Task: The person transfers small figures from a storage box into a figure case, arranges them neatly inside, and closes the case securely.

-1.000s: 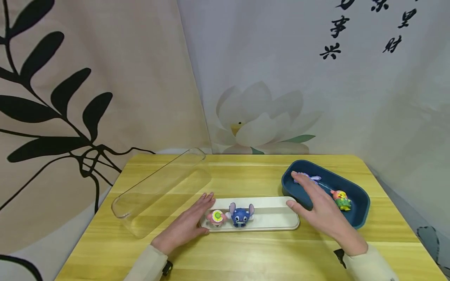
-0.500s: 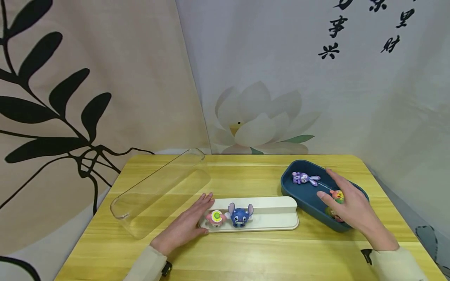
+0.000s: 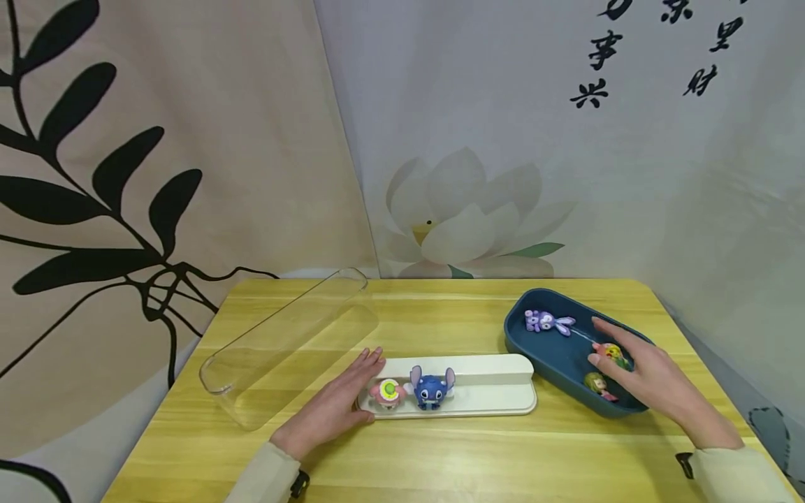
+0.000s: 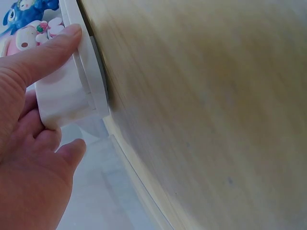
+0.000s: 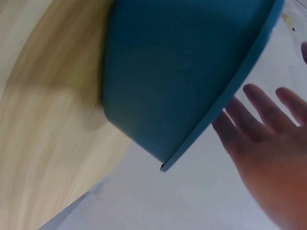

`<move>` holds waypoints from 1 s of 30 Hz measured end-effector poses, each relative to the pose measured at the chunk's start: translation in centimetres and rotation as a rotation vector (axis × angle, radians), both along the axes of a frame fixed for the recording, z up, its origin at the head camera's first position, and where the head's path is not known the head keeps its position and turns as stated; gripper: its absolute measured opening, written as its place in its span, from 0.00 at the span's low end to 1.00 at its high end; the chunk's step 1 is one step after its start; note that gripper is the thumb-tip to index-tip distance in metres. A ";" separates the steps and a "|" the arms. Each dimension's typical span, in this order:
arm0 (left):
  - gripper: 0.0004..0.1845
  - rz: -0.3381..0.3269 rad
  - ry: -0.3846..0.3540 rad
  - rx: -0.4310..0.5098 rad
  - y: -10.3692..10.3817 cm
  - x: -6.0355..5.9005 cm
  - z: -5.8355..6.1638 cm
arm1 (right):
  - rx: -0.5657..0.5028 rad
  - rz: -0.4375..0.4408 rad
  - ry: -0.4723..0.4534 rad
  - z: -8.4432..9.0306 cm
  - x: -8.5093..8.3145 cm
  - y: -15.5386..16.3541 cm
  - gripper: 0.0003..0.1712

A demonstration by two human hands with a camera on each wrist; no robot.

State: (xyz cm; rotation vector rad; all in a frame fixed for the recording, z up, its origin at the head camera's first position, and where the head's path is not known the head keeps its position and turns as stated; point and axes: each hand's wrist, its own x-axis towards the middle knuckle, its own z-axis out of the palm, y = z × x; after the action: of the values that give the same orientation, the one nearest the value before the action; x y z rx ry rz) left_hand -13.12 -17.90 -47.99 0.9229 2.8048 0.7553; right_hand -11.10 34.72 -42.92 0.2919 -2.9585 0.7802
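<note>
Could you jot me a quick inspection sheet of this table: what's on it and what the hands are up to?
Surface: yellow wooden table.
Things: white tray bears pink toy and blue toy; blue bin holds purple toy and two small figures.
Clutter: clear lid lying beside the tray.
Hands: left hand grips the tray's end; right hand reaches into the bin, fingers straight.
Cables: nothing seen.
Surroundings: printed curtains.

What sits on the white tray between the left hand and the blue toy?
In the head view, a pink toy stands there, between the left hand and the blue toy on the white tray.
</note>
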 end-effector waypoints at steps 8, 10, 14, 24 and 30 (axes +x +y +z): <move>0.53 0.000 0.014 -0.003 0.1 0.1 -0.1 | 0.005 0.072 -0.047 -0.8 -0.1 0.3 0.37; 0.53 0.001 0.007 -0.003 0.1 0.1 -0.1 | -0.001 0.087 -0.056 -0.9 -0.1 0.4 0.35; 0.53 0.000 -0.004 0.002 0.0 0.1 0.0 | 0.009 0.116 -0.086 -1.1 -0.2 0.4 0.32; 0.52 -0.010 -0.009 0.016 0.0 0.3 0.0 | 0.094 0.157 -0.152 -1.9 -0.8 0.4 0.27; 0.52 -0.007 -0.006 0.011 0.0 0.2 0.1 | 0.122 0.186 -0.146 -1.9 -1.1 0.2 0.27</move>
State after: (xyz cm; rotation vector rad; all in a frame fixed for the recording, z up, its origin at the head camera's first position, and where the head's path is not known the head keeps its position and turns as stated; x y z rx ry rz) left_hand -12.96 -17.88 -47.90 0.9301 2.7930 0.7728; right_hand -12.17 34.94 -44.78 0.5468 -3.1574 0.6664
